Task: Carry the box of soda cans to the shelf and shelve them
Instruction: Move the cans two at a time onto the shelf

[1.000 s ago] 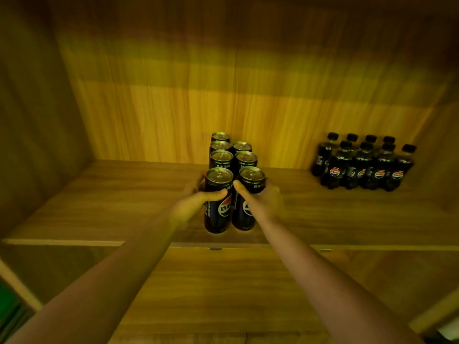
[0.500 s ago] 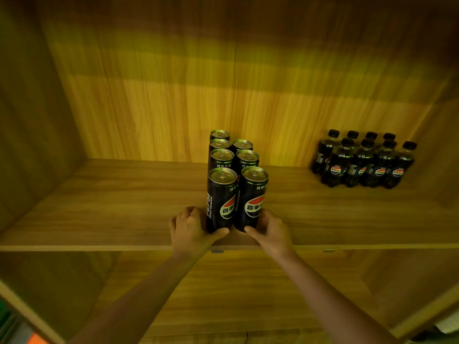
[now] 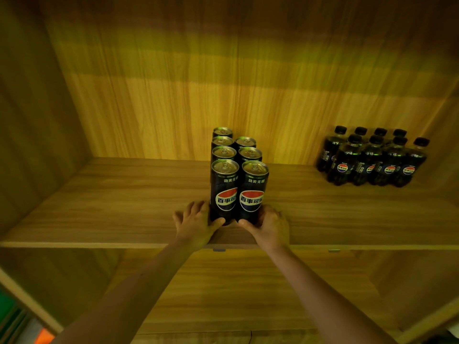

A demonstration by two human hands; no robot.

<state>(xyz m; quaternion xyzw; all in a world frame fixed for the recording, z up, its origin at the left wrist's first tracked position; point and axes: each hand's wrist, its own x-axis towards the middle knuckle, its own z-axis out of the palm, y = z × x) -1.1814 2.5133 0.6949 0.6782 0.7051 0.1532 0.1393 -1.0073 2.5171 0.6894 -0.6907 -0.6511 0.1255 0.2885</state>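
Note:
Several tall black soda cans stand upright in two rows on the wooden shelf (image 3: 124,207), running back toward the rear wall. The front left can (image 3: 223,192) and front right can (image 3: 253,192) show red, white and blue logos. My left hand (image 3: 196,222) wraps the base of the front left can, thumb across its front. The base of the front right can is gripped the same way by my right hand (image 3: 269,224). Both cans rest on the shelf. No box is in view.
A cluster of small black soda bottles (image 3: 372,160) stands at the back right of the same shelf. Wooden side walls close the shelf left and right. A lower shelf board (image 3: 236,294) lies beneath my forearms.
My hands slid down from the middle of the two front cans to their bases. The front cans now stand slightly nearer the rows behind.

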